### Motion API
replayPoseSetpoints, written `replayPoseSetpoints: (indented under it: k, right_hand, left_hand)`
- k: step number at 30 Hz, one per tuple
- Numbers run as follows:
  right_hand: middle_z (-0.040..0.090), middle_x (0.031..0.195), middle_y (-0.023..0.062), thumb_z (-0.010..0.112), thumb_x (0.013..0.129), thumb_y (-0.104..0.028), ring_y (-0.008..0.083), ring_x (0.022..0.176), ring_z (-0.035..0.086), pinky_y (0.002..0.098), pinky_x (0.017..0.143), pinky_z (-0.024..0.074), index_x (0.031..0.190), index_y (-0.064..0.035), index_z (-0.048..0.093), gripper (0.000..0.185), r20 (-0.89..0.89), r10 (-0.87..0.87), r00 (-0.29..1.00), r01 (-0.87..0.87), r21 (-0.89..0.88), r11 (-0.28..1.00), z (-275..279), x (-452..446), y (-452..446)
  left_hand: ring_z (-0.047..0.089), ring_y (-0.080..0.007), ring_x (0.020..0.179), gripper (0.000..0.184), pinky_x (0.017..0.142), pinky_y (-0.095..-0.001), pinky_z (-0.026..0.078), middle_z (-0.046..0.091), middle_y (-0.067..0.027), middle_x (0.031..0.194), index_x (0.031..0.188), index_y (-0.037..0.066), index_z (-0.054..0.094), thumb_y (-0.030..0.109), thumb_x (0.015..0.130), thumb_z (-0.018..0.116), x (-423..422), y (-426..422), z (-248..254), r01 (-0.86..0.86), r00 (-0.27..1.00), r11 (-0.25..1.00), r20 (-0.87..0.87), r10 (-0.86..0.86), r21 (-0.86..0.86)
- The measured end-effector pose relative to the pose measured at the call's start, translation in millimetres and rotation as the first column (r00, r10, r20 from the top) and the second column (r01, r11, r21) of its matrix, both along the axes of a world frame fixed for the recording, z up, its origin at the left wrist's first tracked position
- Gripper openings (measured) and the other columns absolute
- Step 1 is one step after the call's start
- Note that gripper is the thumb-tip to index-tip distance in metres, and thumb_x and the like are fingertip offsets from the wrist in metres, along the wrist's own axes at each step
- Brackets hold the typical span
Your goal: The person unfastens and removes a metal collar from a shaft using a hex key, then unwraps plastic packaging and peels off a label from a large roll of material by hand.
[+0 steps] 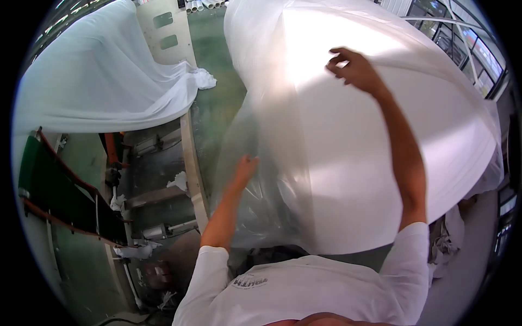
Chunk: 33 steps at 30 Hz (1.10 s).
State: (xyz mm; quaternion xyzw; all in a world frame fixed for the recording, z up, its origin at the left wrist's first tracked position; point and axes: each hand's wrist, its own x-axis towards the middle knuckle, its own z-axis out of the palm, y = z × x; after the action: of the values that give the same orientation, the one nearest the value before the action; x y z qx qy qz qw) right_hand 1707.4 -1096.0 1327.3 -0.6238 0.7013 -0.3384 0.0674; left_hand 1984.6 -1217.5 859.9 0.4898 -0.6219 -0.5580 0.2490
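Note:
A large white roll of sheet material (353, 179) fills the middle and right of the head view, partly wrapped in clear plastic film (266, 212). My left hand (246, 167) is closed at the left side of the roll, with the film pinched in its fingers. Over the upper part of the roll is my right hand (353, 70), its fingers bent and apart with nothing visible between them. Whether that hand touches the surface I cannot tell.
White fabric (114, 70) drapes over a machine at the left. Below it are a wooden frame edge (191, 163), metal cylinders (154, 232) and a green belt panel (60, 182). The green floor (212, 60) runs between machine and roll. White tubes (200, 5) lie at the back.

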Motion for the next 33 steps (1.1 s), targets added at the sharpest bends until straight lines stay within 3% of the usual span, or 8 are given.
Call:
replayPoseSetpoints:
  k: [4,10,13,14,16,20,30,33]
  right_hand:
    - [0.061,0.131,0.0230,0.076,0.081,-0.045,0.0366,0.122,0.058,0.0438,0.102,0.0469,0.139,0.0015,0.049,0.078,-0.004,-0.232,0.973,0.231,0.123,0.965,-120.9,15.7,-117.4]
    - [0.053,0.137,0.0288,0.075,0.083,-0.038,0.0387,0.124,0.056,0.0449,0.102,0.0472,0.141,0.0072,0.042,0.080,-0.026,-0.430,0.902,0.428,-0.063,0.902,-154.9,-18.5,-320.0]
    - [0.056,0.131,0.0263,0.075,0.084,-0.035,0.0376,0.119,0.058,0.0458,0.097,0.0503,0.137,0.0068,0.045,0.074,-0.025,-0.545,0.838,0.538,-0.129,0.833,-155.5,-45.8,-420.8]
    - [0.056,0.129,0.0253,0.075,0.084,-0.035,0.0370,0.117,0.058,0.0457,0.094,0.0515,0.135,0.0065,0.046,0.072,-0.040,-0.582,0.812,0.573,-0.131,0.809,-157.1,-45.1,-450.5]
    - [0.056,0.126,0.0234,0.076,0.084,-0.034,0.0359,0.114,0.059,0.0455,0.090,0.0537,0.131,0.0058,0.047,0.068,-0.107,-0.653,0.749,0.639,-0.142,0.756,-158.5,-52.8,-507.4]
    - [0.054,0.120,0.0208,0.078,0.082,-0.030,0.0349,0.107,0.058,0.0455,0.080,0.0562,0.119,0.0034,0.050,0.058,-0.229,-0.767,0.600,0.733,-0.226,0.641,-157.9,-89.0,-600.2]
    - [0.056,0.119,0.0200,0.069,0.088,-0.022,0.0406,0.094,0.066,0.0506,0.077,0.0544,0.113,-0.0025,0.052,0.036,-0.371,-0.908,0.194,0.967,-0.084,0.241,-204.5,-165.6,-703.2]
    - [0.057,0.115,0.0184,0.068,0.089,-0.023,0.0395,0.098,0.064,0.0503,0.078,0.0541,0.112,-0.0033,0.053,0.034,-0.285,-0.958,0.043,0.930,-0.340,0.143,-178.8,-138.6,-737.2]
  left_hand:
    - [0.054,-0.0337,0.126,0.074,0.104,-0.0423,0.043,0.056,-0.0234,0.135,0.138,-0.005,0.049,0.050,0.092,0.064,-8.5,-55.0,54.3,0.090,0.996,0.996,-0.016,-0.090,-0.029]
    - [0.062,-0.0144,0.076,0.045,0.070,-0.0296,0.051,0.067,-0.0086,0.093,0.124,-0.004,0.060,0.031,0.096,0.062,94.3,-254.7,24.1,-0.073,0.986,0.996,-0.156,0.063,-0.060]
    - [0.061,-0.0161,0.072,0.032,0.067,-0.0314,0.050,0.064,-0.0069,0.081,0.097,-0.002,0.068,0.029,0.094,0.062,216.0,-322.3,-57.4,-0.326,0.945,0.945,-0.020,0.325,-0.031]
    - [0.055,-0.0131,0.056,0.033,0.049,-0.0314,0.045,0.061,-0.0068,0.071,0.101,-0.001,0.065,0.032,0.096,0.061,286.8,-358.4,-160.7,-0.346,0.912,0.887,0.113,0.394,-0.305]
    - [0.059,-0.0216,0.058,0.030,0.048,-0.0406,0.047,0.060,-0.0087,0.072,0.098,0.001,0.065,0.030,0.092,0.062,363.9,-323.9,-155.1,-0.494,0.847,0.863,0.284,0.450,0.109]
    - [0.065,-0.0303,0.071,0.032,0.062,-0.0470,0.052,0.067,-0.0131,0.083,0.098,0.003,0.066,0.032,0.085,0.068,398.8,-265.3,-162.2,-0.572,0.747,0.759,0.580,0.326,0.310]
    - [0.066,-0.0354,0.072,0.020,0.064,-0.0483,0.053,0.068,-0.0148,0.079,0.086,0.005,0.064,0.023,0.079,0.071,341.5,-555.9,-183.6,-0.067,0.617,0.967,0.772,-0.155,0.247]
    - [0.067,-0.0369,0.072,0.018,0.065,-0.0487,0.053,0.069,-0.0153,0.078,0.082,0.006,0.064,0.021,0.077,0.073,324.0,-740.3,-184.8,0.232,0.532,0.973,0.839,-0.116,-0.012]
